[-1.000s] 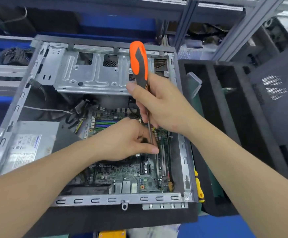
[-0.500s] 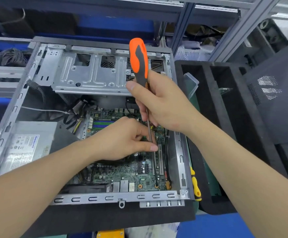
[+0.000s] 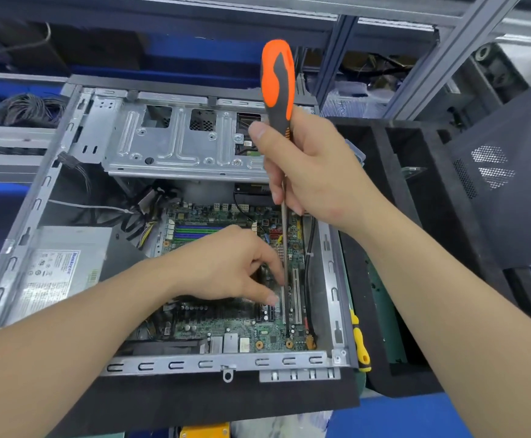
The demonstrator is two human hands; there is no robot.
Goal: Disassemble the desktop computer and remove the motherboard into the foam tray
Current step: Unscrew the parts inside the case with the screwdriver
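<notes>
Head view: right grip (image 3: pixel 308 172) curls round an orange screwdriver (image 3: pixel 278 77), held upright. Below it the green motherboard (image 3: pixel 226 330) lies inside the open case (image 3: pixel 175 365), with the left grip (image 3: pixel 226 267) beside the shaft, its hold unclear. Right of both grips, the foam tray (image 3: pixel 384 159) holds a green panel (image 3: pixel 384 305).

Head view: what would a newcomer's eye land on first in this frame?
The long screwdriver with an orange and black handle stands out first, held nearly upright at centre by the right hand, its shaft reaching down to the green motherboard. The left hand curls beside the shaft's lower end inside the open grey metal computer case. A black foam tray sits to the case's right.
</notes>
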